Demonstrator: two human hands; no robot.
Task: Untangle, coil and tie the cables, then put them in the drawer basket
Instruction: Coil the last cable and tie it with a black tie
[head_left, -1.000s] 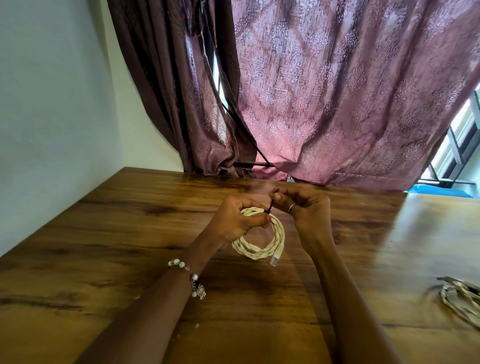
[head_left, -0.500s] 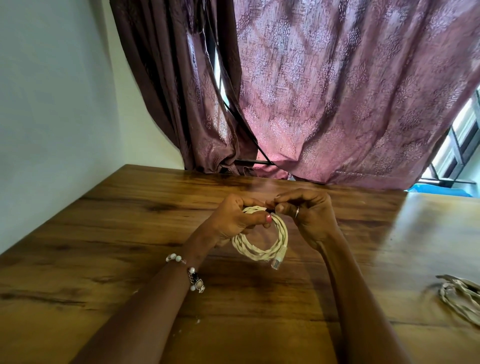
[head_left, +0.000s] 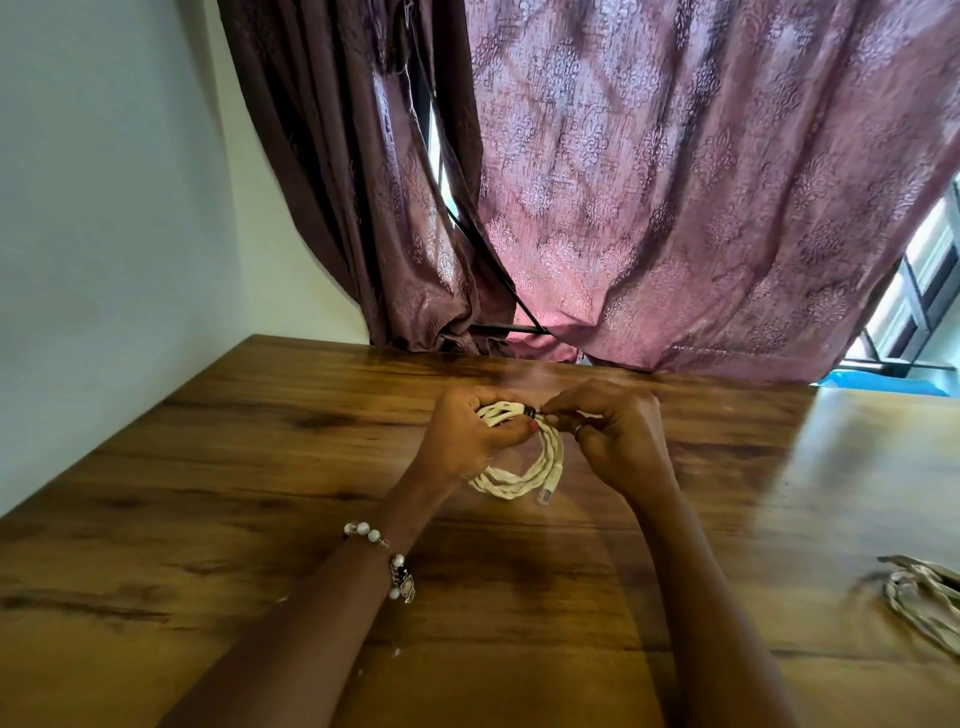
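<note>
Reaching in from the near edge, two bare forearms cross the wooden counter (head_left: 218, 467); the left wrist carries a beaded bracelet (head_left: 392, 564). Left hand (head_left: 467, 436): fingers curled shut around the upper part of a cream coiled cable (head_left: 524, 470), thumb pressed across the strands. Coiled cable: several twisted loops gathered into a ring, held just above the counter between the two hands, lower arc hanging free, a pale plug end (head_left: 548, 491) dangling at its right side. Right hand (head_left: 618, 441): fingers bent, fingertips pinched on a short dark tie (head_left: 530, 413) that sits at the top of the coil, close against the left fingers; a ring shows on one finger. Whether the tie is wrapped fully round the strands cannot be told, as the hands cover most of it. Second cable bundle (head_left: 919, 597): cream, loosely gathered, lying on the counter at the far right, well apart from the hands and partly cut off by the frame edge. Beyond the counter: pale wall (head_left: 104, 208) at left, patterned mauve curtain (head_left: 675, 182) hanging to the counter's back edge, a window (head_left: 919, 291) showing at right.
</note>
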